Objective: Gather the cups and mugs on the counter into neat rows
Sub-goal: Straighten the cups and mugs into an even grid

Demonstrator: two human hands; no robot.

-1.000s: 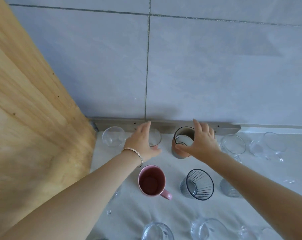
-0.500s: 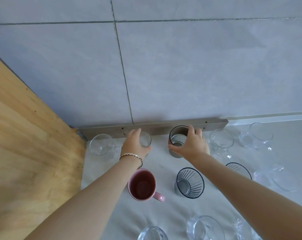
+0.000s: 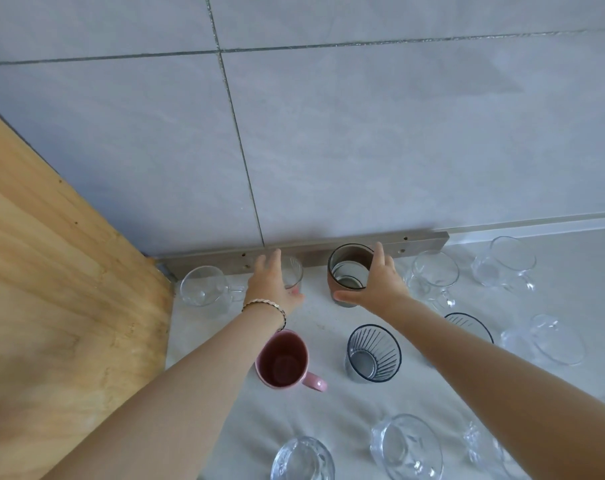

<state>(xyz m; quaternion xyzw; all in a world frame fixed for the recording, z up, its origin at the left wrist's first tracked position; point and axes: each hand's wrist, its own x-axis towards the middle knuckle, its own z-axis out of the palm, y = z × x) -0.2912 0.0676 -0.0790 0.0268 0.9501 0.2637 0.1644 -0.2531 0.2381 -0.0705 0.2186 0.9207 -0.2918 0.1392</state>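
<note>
Grey tiled wall [image 3: 363, 150] up top, wooden panel [image 3: 51, 306] over at 9 o'clock, and a pale worktop [image 3: 329, 407] covered in glassware. Back row runs along the metal strip [image 3: 419, 239] at the foot of the wall. Left hand [image 3: 271, 289], bracelet [image 3: 264, 304] on the wrist, has fingers and thumb curled round a small clear glass [image 3: 294, 271], which sits at 3 o'clock of a clear glass mug [image 3: 204, 287]. Right hand [image 3: 377, 289] grips a brown-banded tumbler [image 3: 346, 268], thumb low at the front, fingers over the far rim. Both glasses are upright with a gap between them. Another clear mug [image 3: 432, 275] is just at 3 o'clock of the tumbler. Pink mug [image 3: 283, 360] is at 6 o'clock of the left hand, with a ribbed dark-rimmed glass [image 3: 374, 353] at its 3 o'clock.
</note>
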